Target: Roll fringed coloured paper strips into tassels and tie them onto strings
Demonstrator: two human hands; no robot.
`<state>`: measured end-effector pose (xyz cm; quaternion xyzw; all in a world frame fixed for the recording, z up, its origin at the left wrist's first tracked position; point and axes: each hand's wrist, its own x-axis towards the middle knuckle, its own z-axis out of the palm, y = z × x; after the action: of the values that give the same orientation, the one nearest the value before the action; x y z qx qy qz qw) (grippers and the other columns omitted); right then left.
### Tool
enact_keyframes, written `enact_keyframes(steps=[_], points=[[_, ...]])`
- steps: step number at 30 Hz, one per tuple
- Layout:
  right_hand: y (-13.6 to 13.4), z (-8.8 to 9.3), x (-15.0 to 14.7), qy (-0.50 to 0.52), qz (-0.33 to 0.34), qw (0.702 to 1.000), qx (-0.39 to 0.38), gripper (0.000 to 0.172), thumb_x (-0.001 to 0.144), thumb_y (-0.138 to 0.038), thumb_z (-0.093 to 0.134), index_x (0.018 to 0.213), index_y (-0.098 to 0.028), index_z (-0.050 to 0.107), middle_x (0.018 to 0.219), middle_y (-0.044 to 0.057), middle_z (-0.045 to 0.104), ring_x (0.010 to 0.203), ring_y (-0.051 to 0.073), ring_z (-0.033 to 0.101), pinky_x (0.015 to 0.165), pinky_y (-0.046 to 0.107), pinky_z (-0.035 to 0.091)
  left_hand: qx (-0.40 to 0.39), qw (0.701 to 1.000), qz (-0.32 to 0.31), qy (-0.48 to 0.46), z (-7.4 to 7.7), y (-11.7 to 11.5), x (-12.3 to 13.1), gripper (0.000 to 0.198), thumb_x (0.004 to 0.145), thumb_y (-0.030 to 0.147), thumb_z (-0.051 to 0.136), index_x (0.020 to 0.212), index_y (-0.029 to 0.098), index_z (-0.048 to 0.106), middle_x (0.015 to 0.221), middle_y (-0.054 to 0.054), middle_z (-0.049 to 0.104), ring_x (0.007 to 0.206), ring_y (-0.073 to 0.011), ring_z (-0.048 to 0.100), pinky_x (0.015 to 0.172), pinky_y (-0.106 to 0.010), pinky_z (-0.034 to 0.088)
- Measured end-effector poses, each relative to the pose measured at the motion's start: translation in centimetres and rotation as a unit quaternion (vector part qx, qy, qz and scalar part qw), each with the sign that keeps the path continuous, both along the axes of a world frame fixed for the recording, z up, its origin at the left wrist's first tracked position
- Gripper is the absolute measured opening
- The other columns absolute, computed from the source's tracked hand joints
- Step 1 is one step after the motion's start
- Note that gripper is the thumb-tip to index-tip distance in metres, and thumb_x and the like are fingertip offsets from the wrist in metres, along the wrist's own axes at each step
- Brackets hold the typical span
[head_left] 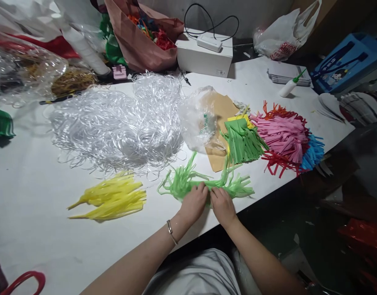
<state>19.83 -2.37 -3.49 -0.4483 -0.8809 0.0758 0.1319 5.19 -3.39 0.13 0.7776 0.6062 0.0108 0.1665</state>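
The light green fringe bundle (182, 183) lies across the near edge of the white tabletop (47, 241), directly in front of me. My left hand (194, 200) and right hand (222, 205) meet at its middle, fingers curled in and pinching the banded part; I can't see my thumbs. Loose strands splay toward nine and three o'clock. I judge the step in hand to be gathering or rolling that middle; the next move calls for an even pinch from both hands so the strands stay together. From the bundle, yellow tassels (108, 198) lie at nine o'clock, a heap of whitish strands (120, 127) at ten to eleven, a clear plastic bag (194, 127) at twelve, dark green fringe (245, 143) at one, and pink fringe (283, 137) at two.
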Motion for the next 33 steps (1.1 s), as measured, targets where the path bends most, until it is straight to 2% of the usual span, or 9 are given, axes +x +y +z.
enact_keyframes(steps=[4,6,10,13,17,21,24,27,33], points=[[0.3,-0.3,0.4,0.011,-0.010,1.000,0.007,0.021,0.094,-0.010,0.046,0.089,-0.017,0.065,0.094,0.009,0.065,0.088,0.021,0.057,0.081,0.035,0.045,-0.052,0.989,0.096,0.102,0.2,-0.5,-1.5,0.027,0.083,-0.001,0.040,0.098,0.013,0.057,0.109,-0.014,0.059,0.059,-0.0177,0.059,0.045,-0.029,0.042],[0.3,-0.3,0.4,0.012,-0.019,1.000,0.009,0.018,0.094,-0.011,0.047,0.088,-0.017,0.064,0.092,0.008,0.064,0.088,0.020,0.056,0.081,0.034,0.044,-0.033,0.988,0.102,0.107,0.0,-1.3,-2.4,0.029,0.082,-0.001,0.041,0.102,0.013,0.057,0.117,-0.016,0.056,0.066,-0.0192,0.060,0.047,-0.029,0.042],[0.5,-0.1,0.3,0.000,-0.006,1.000,0.019,0.015,0.093,-0.014,0.050,0.101,-0.017,0.063,0.099,0.009,0.063,0.091,0.022,0.055,0.081,0.036,0.042,0.064,0.995,0.021,0.078,-0.8,-2.0,-3.2,0.036,0.083,0.001,0.049,0.114,0.017,0.056,0.129,-0.014,0.053,0.092,-0.0251,0.057,0.067,-0.035,0.047],[0.8,0.1,0.4,-0.001,0.017,1.000,0.018,0.014,0.093,-0.014,0.050,0.097,-0.018,0.064,0.093,0.008,0.064,0.089,0.022,0.054,0.081,0.037,0.040,0.101,0.992,-0.042,0.057,-1.4,-1.5,-3.4,0.022,0.087,0.010,0.053,0.105,0.019,0.061,0.120,-0.010,0.060,0.094,-0.0261,0.055,0.075,-0.040,0.043],[1.3,0.4,0.7,0.013,0.027,1.000,-0.002,0.012,0.094,-0.018,0.051,0.094,-0.018,0.063,0.093,0.007,0.064,0.093,0.022,0.054,0.087,0.038,0.038,0.111,0.993,-0.034,0.035,-1.9,-1.1,-4.0,0.013,0.089,0.015,0.053,0.095,0.021,0.063,0.096,-0.007,0.067,0.089,-0.0249,0.054,0.076,-0.040,0.038],[1.3,0.3,0.8,-0.004,0.023,1.000,0.004,0.016,0.092,-0.022,0.055,0.106,-0.020,0.062,0.097,0.008,0.064,0.095,0.023,0.054,0.087,0.039,0.036,0.144,0.989,-0.033,0.001,-2.5,-1.7,-4.7,0.013,0.090,0.015,0.052,0.097,0.019,0.062,0.101,-0.007,0.067,0.094,-0.0244,0.054,0.080,-0.040,0.036],[1.2,0.2,0.8,-0.008,0.023,0.999,0.034,0.013,0.092,-0.016,0.054,0.099,-0.021,0.064,0.100,0.007,0.066,0.099,0.023,0.054,0.091,0.041,0.033,0.153,0.987,-0.043,-0.015,-2.9,-2.3,-5.0,0.017,0.090,0.013,0.050,0.099,0.019,0.062,0.105,-0.007,0.068,0.097,-0.0242,0.055,0.081,-0.040,0.034],[1.3,0.2,0.9,0.005,0.012,0.999,0.040,0.012,0.092,-0.015,0.054,0.094,-0.021,0.064,0.111,0.008,0.065,0.109,0.024,0.052,0.097,0.044,0.029,0.151,0.988,-0.017,-0.012,-2.8,-2.5,-5.1,0.019,0.090,0.011,0.049,0.100,0.020,0.063,0.102,-0.007,0.069,0.093,-0.0237,0.056,0.080,-0.040,0.033],[2.5,0.8,0.5,0.004,-0.040,0.999,-0.014,0.015,0.094,-0.020,0.052,0.083,-0.021,0.063,0.127,0.008,0.058,0.128,0.027,0.040,0.105,0.050,0.022,0.124,0.990,0.074,0.003,-1.8,-1.6,-4.9,0.021,0.094,0.022,0.045,0.088,0.020,0.065,0.095,-0.008,0.068,0.086,-0.0240,0.056,0.076,-0.040,0.032]])
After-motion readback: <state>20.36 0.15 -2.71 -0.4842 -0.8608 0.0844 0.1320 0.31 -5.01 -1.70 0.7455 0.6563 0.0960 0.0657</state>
